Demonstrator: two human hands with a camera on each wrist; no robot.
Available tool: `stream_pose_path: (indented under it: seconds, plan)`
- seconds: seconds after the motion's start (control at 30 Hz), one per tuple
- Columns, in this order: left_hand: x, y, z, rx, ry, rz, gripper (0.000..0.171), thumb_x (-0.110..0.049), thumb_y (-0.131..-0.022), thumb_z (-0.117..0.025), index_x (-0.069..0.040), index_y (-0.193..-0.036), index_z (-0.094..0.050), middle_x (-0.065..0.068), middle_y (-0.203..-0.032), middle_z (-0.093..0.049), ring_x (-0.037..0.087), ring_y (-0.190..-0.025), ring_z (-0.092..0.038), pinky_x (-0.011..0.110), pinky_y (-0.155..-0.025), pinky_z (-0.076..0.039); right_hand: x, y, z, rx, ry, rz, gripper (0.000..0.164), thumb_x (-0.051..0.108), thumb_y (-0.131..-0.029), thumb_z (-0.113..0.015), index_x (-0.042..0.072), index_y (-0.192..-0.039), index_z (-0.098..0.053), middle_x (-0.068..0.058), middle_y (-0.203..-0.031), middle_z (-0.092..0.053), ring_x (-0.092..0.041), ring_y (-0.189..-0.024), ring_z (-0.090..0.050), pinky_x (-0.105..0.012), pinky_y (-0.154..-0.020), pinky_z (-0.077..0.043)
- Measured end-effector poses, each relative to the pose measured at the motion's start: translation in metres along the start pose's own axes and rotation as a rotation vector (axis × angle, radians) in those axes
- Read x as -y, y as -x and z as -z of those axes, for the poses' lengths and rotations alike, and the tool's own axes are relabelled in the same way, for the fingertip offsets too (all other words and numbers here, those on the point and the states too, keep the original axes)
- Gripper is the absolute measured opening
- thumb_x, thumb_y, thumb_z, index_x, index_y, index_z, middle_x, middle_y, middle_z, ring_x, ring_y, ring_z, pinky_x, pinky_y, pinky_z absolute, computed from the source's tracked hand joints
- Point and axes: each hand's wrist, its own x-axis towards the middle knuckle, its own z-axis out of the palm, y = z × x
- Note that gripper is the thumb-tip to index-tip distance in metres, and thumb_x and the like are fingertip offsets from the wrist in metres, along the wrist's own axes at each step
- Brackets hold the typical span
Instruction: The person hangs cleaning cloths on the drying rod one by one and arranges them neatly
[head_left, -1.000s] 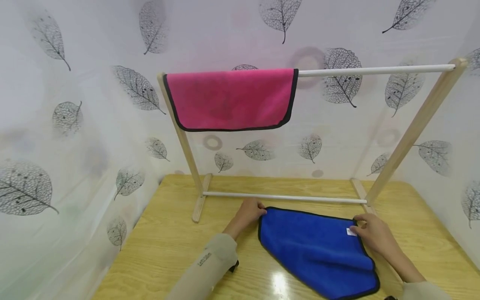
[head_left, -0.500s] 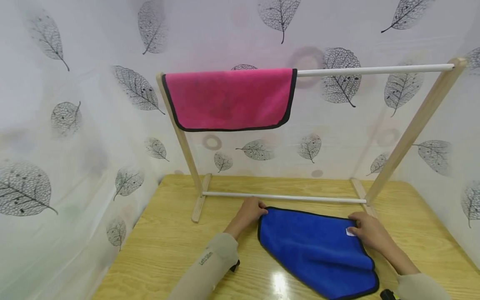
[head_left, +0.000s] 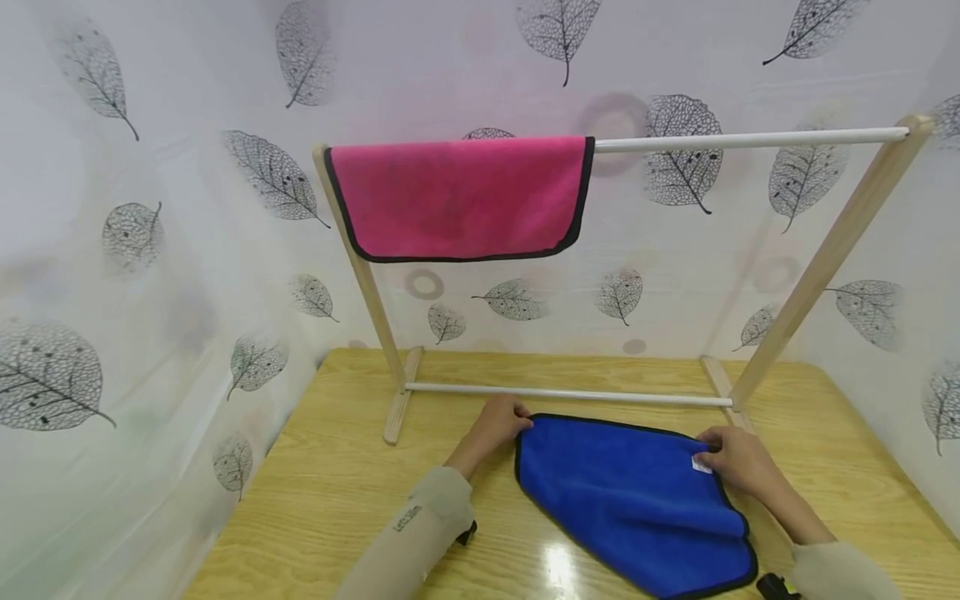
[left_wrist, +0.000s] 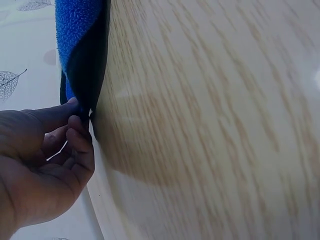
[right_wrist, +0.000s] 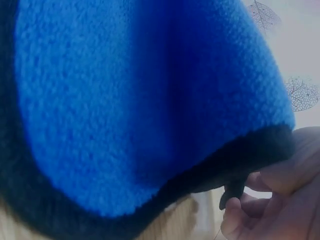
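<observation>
A blue towel (head_left: 600, 492) with black edging lies partly rumpled over the front of the table, its near end hanging toward me. My left hand (head_left: 500, 423) pinches its far left corner between thumb and fingertips; the left wrist view shows this hand (left_wrist: 55, 160) gripping the dark edging. At the far right corner, beside a small white label (head_left: 701, 464), my right hand (head_left: 738, 460) pinches the towel. In the right wrist view the fleecy blue cloth (right_wrist: 100, 100) fills most of the picture, with the right hand (right_wrist: 280, 190) at its black border.
Behind the towel stands a wooden rack with a white top rail (head_left: 750, 142) and a white lower rail (head_left: 570, 395). A pink towel (head_left: 465, 200) with black edging hangs over the rail's left half. A leaf-patterned curtain (head_left: 187, 250) surrounds the wooden table (head_left: 337, 483).
My right hand has shifted slightly left along the towel's far right corner, closing its fingers on it. My left hand and the pink towel stay nearly where they were.
</observation>
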Motion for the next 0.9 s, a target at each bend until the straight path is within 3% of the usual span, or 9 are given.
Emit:
stream_pose_path:
  seconds: [0.33,0.7,0.9]
  plan:
    - [-0.006,0.006,0.007,0.039,0.183,0.077,0.010,-0.001,-0.094,-0.074,0.005,-0.101,-0.077,0.005,-0.080,-0.070,0.009,-0.054,-0.061,0.021,-0.053,-0.050,0.006,0.006,0.008,-0.053,0.007,-0.062,0.019,0.012,-0.078,-0.086,0.000,-0.087,-0.073,-0.011,-0.085,-0.071,-0.026,-0.077,-0.063,-0.044,-0.067,-0.051]
    - [-0.013,0.012,0.025,0.055,0.271,0.091,0.015,-0.002,-0.097,-0.070,0.006,-0.108,-0.075,0.007,-0.082,-0.073,0.018,-0.056,-0.067,0.022,-0.050,-0.050,0.018,0.013,0.022,-0.086,-0.005,-0.074,0.032,0.018,-0.080,-0.088,-0.006,-0.092,-0.070,-0.006,-0.081,-0.065,-0.018,-0.069,-0.049,-0.033,-0.061,-0.043]
    - [-0.017,0.014,0.033,0.037,0.311,0.054,0.015,-0.003,-0.097,-0.070,0.007,-0.108,-0.074,0.007,-0.077,-0.072,0.018,-0.056,-0.068,0.041,-0.060,-0.061,0.029,0.018,0.032,-0.079,-0.064,-0.101,0.027,0.018,-0.084,-0.085,-0.002,-0.092,-0.069,-0.003,-0.076,-0.065,-0.017,-0.066,-0.054,-0.030,-0.055,-0.042]
